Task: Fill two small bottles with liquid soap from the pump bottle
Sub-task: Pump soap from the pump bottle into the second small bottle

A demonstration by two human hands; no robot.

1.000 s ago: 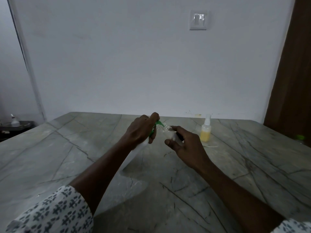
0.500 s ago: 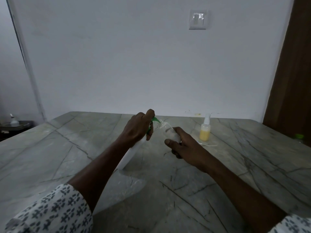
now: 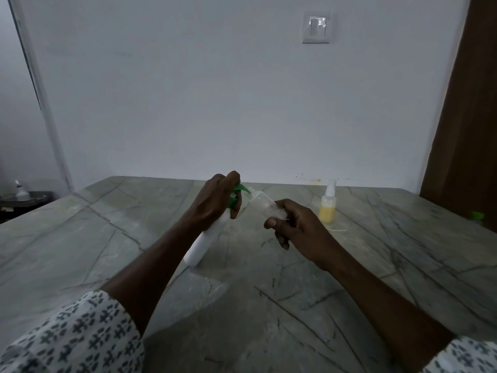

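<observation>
Head view. At the middle of the frame the left hand grips the white pump bottle by its neck, fingers curled round it and one finger hooked over the green pump head. The bottle leans, its base low by the table — whether it touches, I cannot tell.

The right hand holds the clear small bottle tilted, fingers wrapped round its lower half and thumb along its side. Its open mouth meets the nozzle tip, and it looks empty.

Right of centre the other small bottle stands capped, with yellow liquid inside. So this is likely the second fill, just starting. The next move calls for a firm press on the pump while the narrow mouth stays under the nozzle — a slip would put soap on the slab.

The table is grey-green stone with dark veins. Behind it is a plain pale wall, with a light switch at upper right and a brown door along the right edge. Patterned sleeves fill the lower corners.
</observation>
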